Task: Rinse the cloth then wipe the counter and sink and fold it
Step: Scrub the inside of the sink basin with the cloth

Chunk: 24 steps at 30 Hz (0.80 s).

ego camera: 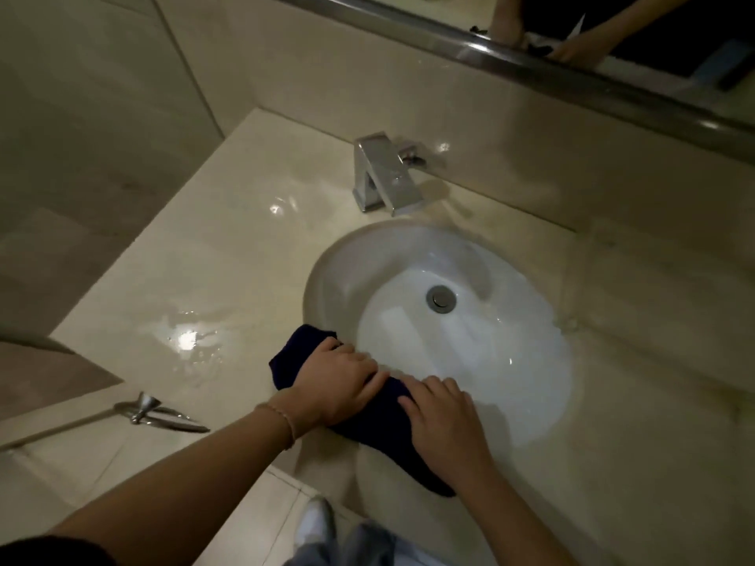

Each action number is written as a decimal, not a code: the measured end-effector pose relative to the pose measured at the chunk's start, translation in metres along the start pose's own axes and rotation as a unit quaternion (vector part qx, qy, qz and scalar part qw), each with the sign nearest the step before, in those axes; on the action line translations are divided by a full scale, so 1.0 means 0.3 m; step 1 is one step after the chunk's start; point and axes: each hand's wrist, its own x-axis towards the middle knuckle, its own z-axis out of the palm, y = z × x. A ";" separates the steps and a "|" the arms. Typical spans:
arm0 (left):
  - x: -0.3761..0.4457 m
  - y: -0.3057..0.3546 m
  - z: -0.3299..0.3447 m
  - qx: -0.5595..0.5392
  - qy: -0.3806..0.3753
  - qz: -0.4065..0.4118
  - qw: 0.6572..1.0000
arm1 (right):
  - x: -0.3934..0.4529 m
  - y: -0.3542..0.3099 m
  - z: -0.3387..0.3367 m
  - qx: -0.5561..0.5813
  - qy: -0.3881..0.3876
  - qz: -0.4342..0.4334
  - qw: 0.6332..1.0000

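Note:
A dark navy cloth lies on the front edge of the beige counter, along the near-left rim of the white oval sink. My left hand presses down on the cloth's middle with its fingers laid flat toward the basin. Just to its right, my right hand rests flat on the cloth, fingers spread. The stretch of cloth beneath both hands is hidden; one end shows at the left and another at the counter's front edge.
A square chrome faucet stands behind the sink, and the drain plug sits in the basin. Water puddles shine on the counter at the left. A mirror edge runs across the top. A chrome door handle is at lower left.

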 end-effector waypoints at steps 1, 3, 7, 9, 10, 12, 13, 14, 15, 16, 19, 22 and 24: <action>0.037 0.019 -0.006 -0.021 0.009 -0.001 1.000 | 0.021 0.038 -0.022 -0.007 -0.002 0.010 1.000; 0.106 0.051 0.011 -0.042 0.026 -0.006 0.999 | 0.057 0.106 -0.055 -0.022 -0.014 0.033 0.999; 0.215 0.053 0.071 -0.043 -0.062 0.004 0.997 | 0.083 0.245 -0.016 0.004 -0.043 0.049 0.998; 0.219 0.027 0.068 -0.015 -0.133 0.000 0.991 | 0.075 0.293 0.046 0.035 -0.098 0.050 0.993; 0.215 0.011 0.056 0.002 -0.163 -0.008 0.987 | 0.076 0.300 0.061 0.047 -0.130 0.052 0.989; 0.195 -0.026 0.033 0.040 -0.196 -0.030 0.979 | 0.099 0.302 0.079 0.051 -0.141 0.056 0.987; 0.185 -0.043 0.022 0.059 -0.202 -0.041 0.977 | 0.119 0.295 0.077 0.044 -0.134 0.059 0.988; 0.172 -0.058 0.013 0.078 -0.201 -0.054 0.975 | 0.145 0.277 0.068 0.040 -0.129 0.062 0.989; 0.160 -0.066 0.004 0.096 -0.182 -0.064 0.977 | 0.168 0.263 0.071 0.039 -0.136 0.063 0.988; 0.152 -0.076 0.000 0.113 -0.138 -0.072 0.981 | 0.190 0.246 0.078 0.049 -0.155 0.061 0.985; 0.141 -0.133 -0.024 0.145 0.019 -0.110 0.983 | 0.231 0.191 0.121 0.086 -0.229 0.057 0.968; 0.126 -0.240 -0.033 0.087 0.066 -0.195 0.975 | 0.253 0.137 0.161 0.051 -0.231 0.054 0.970; 0.127 -0.266 -0.023 0.042 0.075 -0.212 0.973 | 0.262 0.119 0.178 0.051 -0.200 0.066 0.976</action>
